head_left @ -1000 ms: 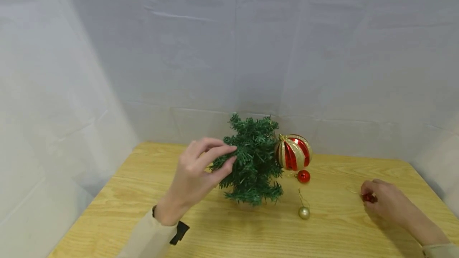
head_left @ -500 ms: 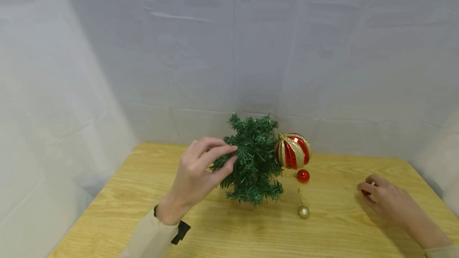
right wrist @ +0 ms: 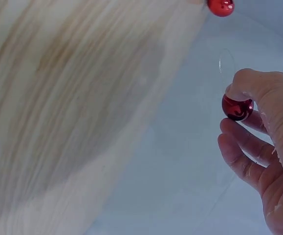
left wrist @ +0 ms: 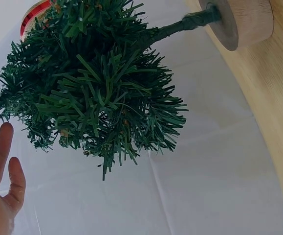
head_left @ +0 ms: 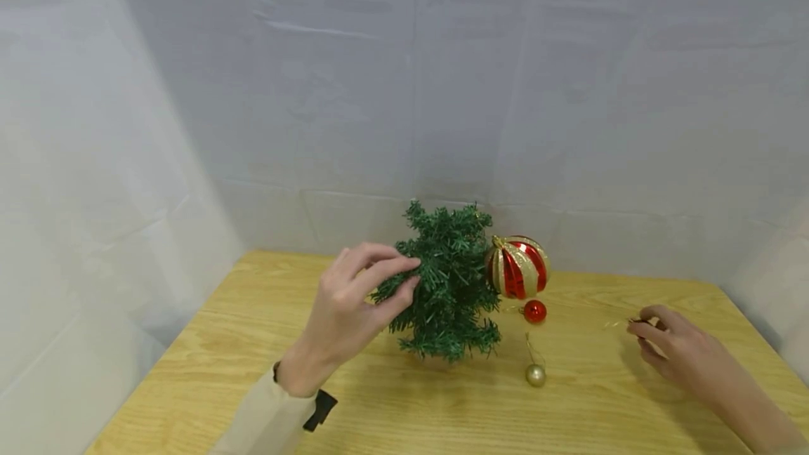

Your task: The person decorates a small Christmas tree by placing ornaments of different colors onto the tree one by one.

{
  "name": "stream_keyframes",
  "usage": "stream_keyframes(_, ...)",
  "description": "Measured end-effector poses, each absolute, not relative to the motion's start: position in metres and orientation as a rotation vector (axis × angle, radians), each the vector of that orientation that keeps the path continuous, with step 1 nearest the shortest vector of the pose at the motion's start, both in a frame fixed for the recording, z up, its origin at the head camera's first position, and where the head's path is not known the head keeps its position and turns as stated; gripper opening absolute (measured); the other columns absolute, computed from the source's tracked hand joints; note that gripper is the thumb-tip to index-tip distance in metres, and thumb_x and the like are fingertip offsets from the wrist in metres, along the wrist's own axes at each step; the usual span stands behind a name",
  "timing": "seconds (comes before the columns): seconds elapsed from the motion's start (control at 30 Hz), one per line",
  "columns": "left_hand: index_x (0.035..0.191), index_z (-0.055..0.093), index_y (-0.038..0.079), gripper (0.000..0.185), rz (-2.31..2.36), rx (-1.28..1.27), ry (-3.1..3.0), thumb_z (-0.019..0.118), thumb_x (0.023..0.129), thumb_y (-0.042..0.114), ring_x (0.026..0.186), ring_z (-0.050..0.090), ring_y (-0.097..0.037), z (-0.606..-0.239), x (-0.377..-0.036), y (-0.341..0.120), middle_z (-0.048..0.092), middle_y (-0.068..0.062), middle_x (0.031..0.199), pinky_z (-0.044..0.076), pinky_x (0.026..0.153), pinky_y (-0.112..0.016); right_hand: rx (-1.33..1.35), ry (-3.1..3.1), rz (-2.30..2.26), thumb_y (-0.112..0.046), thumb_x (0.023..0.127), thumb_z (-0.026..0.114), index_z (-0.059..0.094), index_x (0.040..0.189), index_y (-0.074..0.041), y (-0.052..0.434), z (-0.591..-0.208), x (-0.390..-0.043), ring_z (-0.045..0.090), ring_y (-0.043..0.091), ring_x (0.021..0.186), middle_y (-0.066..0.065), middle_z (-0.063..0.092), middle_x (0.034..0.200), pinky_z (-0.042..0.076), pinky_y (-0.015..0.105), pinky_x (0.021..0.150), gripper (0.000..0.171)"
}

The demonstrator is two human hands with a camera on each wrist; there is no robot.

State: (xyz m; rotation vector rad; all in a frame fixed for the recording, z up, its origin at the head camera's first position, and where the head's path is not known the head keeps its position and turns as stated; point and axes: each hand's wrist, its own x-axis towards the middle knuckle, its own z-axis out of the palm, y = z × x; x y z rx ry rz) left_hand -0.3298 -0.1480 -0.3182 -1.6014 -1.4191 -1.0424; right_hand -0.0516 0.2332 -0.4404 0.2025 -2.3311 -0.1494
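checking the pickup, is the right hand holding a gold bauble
No, the right hand pinches a small red bauble.

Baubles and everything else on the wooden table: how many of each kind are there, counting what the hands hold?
Small tree: 1
Big red-and-gold striped bauble: 1
Small red baubles: 2, one on the table, one in the right hand
Small gold bauble: 1
Total: 5

Small green artificial tree [head_left: 449, 279] on round wooden base [left wrist: 244, 22]: upright, near table's far edge, centre. Small glossy red ball ornament [right wrist: 237, 108]: lifted near right edge.
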Motion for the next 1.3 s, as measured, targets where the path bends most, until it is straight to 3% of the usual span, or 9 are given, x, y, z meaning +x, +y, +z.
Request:
stream_keyframes(0.33,0.104,0.079,0.009,0.018,-1.065,-1.662,-1.376,0.080,0.086,0.011,0.075,0.063,-0.014,-0.320,-0.338,-0.147,0.070,-0.004,0.096,0.041,0.064,-0.028,0.086,-2.268,-0.085,-0.049,0.109,0.035,0.075,0.090,-0.015,0.189,-0.421,-0.034,0.059,0.013,0.072,0.003,0.063,0.097,0.042,0.011,0.054,0.056)
stream_keyframes(0.5,0.104,0.079,0.009,0.019,-1.085,-1.683,-1.368,0.081,0.085,0.010,0.075,0.064,-0.015,-0.322,-0.341,-0.144,0.071,-0.004,0.097,0.043,0.063,-0.028,0.039,-2.263,-0.082,-0.051,0.108,0.036,0.075,0.092,-0.014,0.165,-0.409,-0.028,0.056,0.004,0.071,0.002,0.063,0.098,0.040,0.010,0.053,0.055)
stream_keyframes(0.73,0.103,0.079,0.010,0.020,-1.117,-1.708,-1.324,0.082,0.084,0.009,0.077,0.065,-0.015,-0.322,-0.346,-0.143,0.072,-0.004,0.096,0.043,0.063,-0.029,0.025,-2.218,0.000,-0.049,0.107,0.045,0.077,0.093,-0.014,0.127,-0.394,-0.025,0.053,-0.009,0.089,0.004,0.067,0.101,0.043,0.007,0.060,0.050)
stream_keyframes(1.3,0.105,0.078,0.010,0.021,-1.137,-1.727,-1.315,0.082,0.083,0.009,0.075,0.063,-0.014,-0.325,-0.348,-0.142,0.070,-0.004,0.097,0.044,0.063,-0.028,0.197,-2.064,0.089,-0.035,0.104,0.057,0.079,0.089,-0.006,0.074,-0.367,-0.046,0.061,-0.004,0.090,0.013,0.069,0.092,0.049,0.002,0.072,0.039)
